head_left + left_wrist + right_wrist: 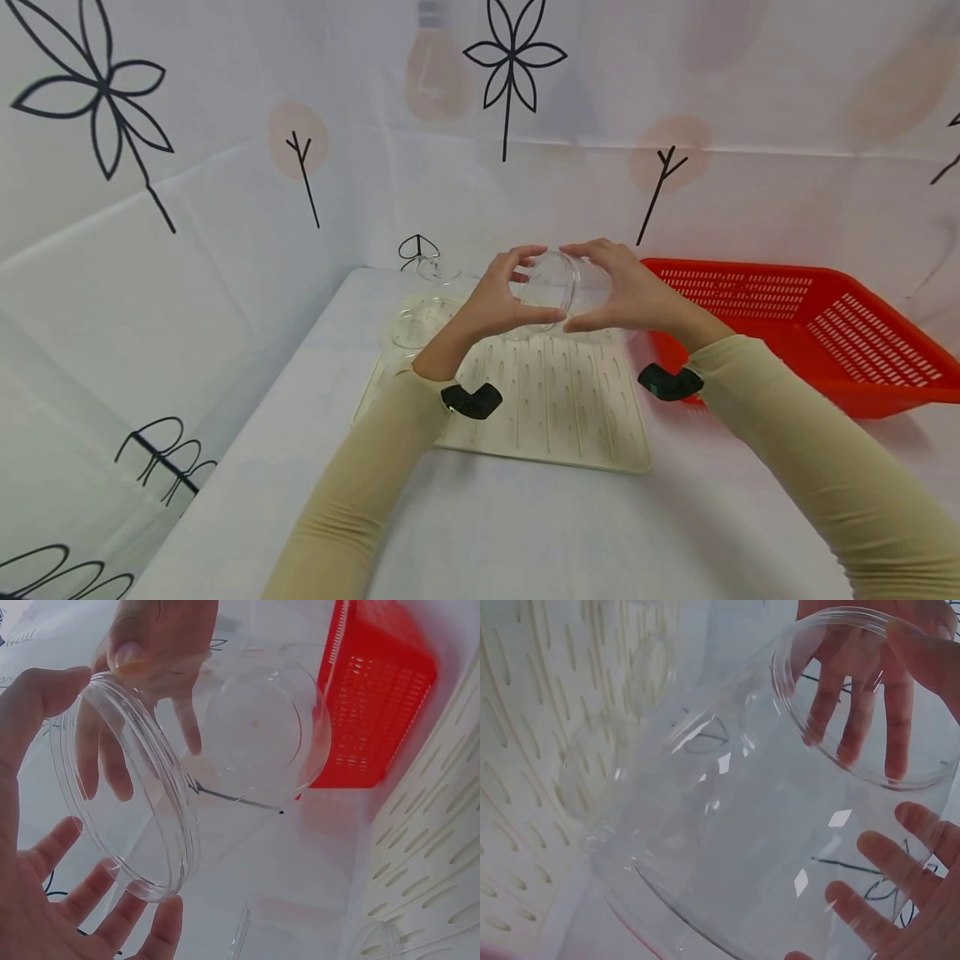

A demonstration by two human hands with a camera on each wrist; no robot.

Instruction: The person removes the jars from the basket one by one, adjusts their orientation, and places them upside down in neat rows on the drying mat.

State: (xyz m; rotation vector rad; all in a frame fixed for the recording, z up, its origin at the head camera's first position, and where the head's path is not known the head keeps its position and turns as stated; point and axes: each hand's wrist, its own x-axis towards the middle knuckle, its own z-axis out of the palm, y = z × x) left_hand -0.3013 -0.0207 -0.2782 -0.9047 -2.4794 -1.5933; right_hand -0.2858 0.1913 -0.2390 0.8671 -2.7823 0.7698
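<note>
Both hands hold a large clear plastic jar (596,287) on its side above the back of the cream drying mat (555,408). My left hand (491,300) grips its ridged round mouth end (176,817), thumb at the top and fingers spread along the lower edge in the left wrist view. My right hand (637,292) holds the jar from the other side, its fingers (885,859) lying along the clear wall. Through the plastic in the right wrist view the fingers of the left hand show. I cannot tell whether the ridged end includes a separate lid.
Other clear round pieces (420,323) stand on the mat's back left. A red slatted basket (750,333) sits to the right of the mat. White cloth with line-drawn flowers hangs behind and to the left of the white table (517,533).
</note>
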